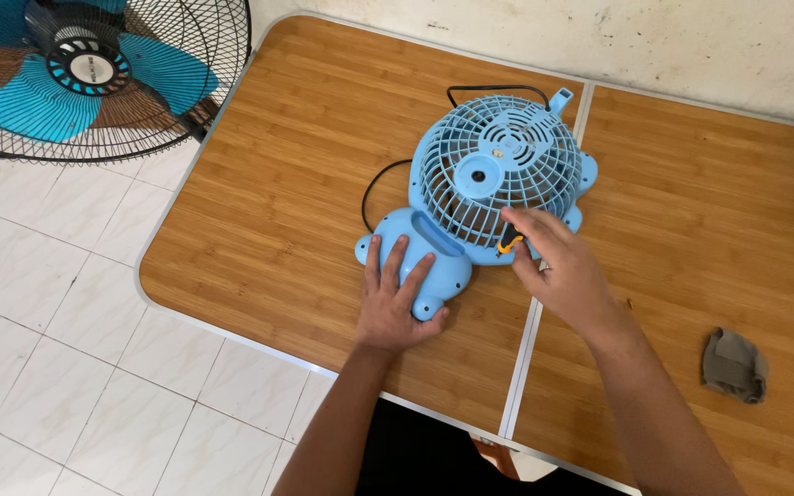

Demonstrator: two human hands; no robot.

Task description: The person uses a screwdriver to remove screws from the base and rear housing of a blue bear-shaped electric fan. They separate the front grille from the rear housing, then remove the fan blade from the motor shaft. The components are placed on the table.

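Left hand (397, 298) pressing flat on the small pale-blue plastic table fan's (493, 179) base, right hand (558, 266) pinching an orange-handled screwdriver (510, 241) at its grille rim — best kept upright.

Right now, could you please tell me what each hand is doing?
Left hand: open, lying flat on the blue fan base.
Right hand: closed on a small tool with an orange-black handle.

You're in a plain home room, set up as a makeshift repair spot: a folding wood-look table (277, 184) against a scuffed white wall (654, 46), white floor tiles (48, 303), and a standing fan (85, 64) off its far left corner.
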